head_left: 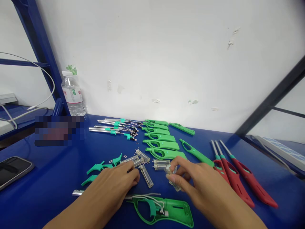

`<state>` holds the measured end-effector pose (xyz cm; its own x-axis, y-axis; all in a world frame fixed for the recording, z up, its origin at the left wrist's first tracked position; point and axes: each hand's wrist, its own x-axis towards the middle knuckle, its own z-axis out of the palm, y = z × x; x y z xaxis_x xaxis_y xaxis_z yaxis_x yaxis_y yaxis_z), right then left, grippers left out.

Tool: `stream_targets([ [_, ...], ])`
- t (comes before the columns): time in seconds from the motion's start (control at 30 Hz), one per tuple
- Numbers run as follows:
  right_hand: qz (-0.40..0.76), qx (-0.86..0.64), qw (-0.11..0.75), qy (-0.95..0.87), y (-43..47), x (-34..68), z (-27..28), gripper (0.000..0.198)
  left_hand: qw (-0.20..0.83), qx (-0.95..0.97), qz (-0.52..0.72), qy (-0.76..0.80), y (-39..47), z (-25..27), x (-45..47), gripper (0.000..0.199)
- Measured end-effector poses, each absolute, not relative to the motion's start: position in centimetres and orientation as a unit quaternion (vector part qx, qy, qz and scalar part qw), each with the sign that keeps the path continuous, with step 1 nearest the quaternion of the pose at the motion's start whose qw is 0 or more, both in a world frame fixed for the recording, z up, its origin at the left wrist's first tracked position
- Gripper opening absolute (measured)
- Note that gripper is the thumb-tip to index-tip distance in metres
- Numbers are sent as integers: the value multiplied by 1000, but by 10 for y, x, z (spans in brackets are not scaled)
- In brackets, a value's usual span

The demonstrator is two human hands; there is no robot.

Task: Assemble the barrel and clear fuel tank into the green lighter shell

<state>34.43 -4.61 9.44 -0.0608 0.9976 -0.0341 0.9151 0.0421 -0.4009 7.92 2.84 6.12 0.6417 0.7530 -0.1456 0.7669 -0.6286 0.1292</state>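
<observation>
Small clear tank [168, 170] near centre of blue table [66, 165], pinched between thumb and index finger of my right hand [193, 175], fingertips closed on it; my left hand [120, 178] curled beside loose clear tanks [146, 176], cannot tell whether it grips anything; nearer, open green shell [177, 211] with teal trigger [152, 208] inside; left, loose teal triggers [95, 168]; farther, row of green handles [164, 144], metal rods [101, 129] to their left; right, red lighters [256, 184]; far left, water bottle [73, 97]
</observation>
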Motion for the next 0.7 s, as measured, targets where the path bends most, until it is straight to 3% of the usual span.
stream_targets([
  [0.17,173,-661,144,-716,-47,343,96,9,101,906,70,405,27,54,71,34],
  [0.4,169,-602,176,-760,-50,332,102,4,197,873,285,342,25,56,70,28],
  [0.7,121,-511,231,-819,-48,325,98,27,339,775,379,376,12,79,76,25],
])
